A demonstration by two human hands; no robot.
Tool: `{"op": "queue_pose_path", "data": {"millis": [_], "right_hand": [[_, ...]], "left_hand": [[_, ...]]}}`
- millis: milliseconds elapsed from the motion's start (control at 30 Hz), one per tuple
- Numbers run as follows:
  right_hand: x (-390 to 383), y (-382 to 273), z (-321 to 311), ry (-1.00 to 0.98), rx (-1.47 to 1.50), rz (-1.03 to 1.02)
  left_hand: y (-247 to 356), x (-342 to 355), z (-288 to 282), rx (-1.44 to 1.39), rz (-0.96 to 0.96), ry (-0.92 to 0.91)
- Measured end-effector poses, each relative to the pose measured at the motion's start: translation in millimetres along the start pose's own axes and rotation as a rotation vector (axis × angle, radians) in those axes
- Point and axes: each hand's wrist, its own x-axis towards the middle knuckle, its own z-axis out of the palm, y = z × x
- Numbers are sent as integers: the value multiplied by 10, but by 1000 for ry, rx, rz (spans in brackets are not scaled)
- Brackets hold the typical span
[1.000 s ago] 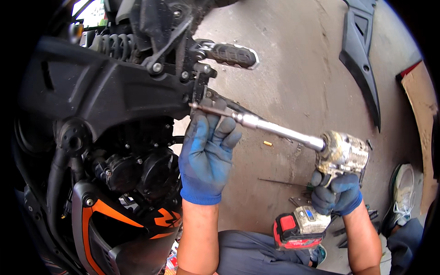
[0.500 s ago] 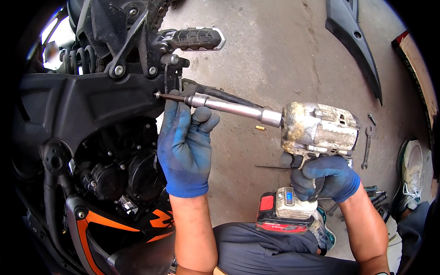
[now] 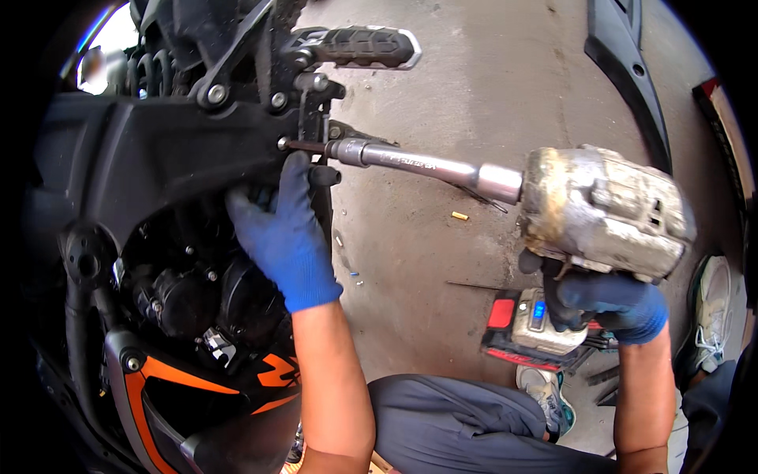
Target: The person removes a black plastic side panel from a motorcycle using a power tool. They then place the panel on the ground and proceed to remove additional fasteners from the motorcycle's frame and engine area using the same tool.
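My right hand (image 3: 612, 304), in a blue work glove, is wrapped round the grip of a worn, whitish cordless impact wrench (image 3: 604, 209) with a red and black battery (image 3: 501, 312). From its nose a long silver extension (image 3: 418, 164) runs left to a thin dark bit (image 3: 308, 147). The bit's tip meets a small silver bolt (image 3: 283, 143) in the black frame cover (image 3: 189, 146) of a motorcycle. My gloved left hand (image 3: 288, 245) lies at the cover's lower edge, fingers apart, one pointing up just below the bit. Some of its fingertips are lost against the dark parts.
Above the bit a footpeg (image 3: 363, 47) juts out. The engine (image 3: 189, 300) and orange-marked bodywork (image 3: 189, 379) are below the cover. A black plastic panel (image 3: 632, 71) and a thin rod (image 3: 474, 284) lie on the concrete floor. Another person's shoe (image 3: 713, 308) stands at right.
My left hand has left the bit and extension and moved onto the cover's lower edge. The impact wrench appears farther right and tilted more; its bit is still at the bolt. The view has shifted.
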Motion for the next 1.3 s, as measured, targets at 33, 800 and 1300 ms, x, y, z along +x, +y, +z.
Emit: {"op": "queue_pose_path", "data": {"millis": [33, 800, 1300], "right_hand": [[-15, -45, -22, 53, -64, -43], [-33, 99, 40, 41, 191, 63], [243, 374, -71, -221, 475, 166]], "left_hand": [[43, 24, 59, -64, -45, 59], [-105, 158, 20, 47, -85, 135], [-99, 156, 1, 54, -77, 118]]}}
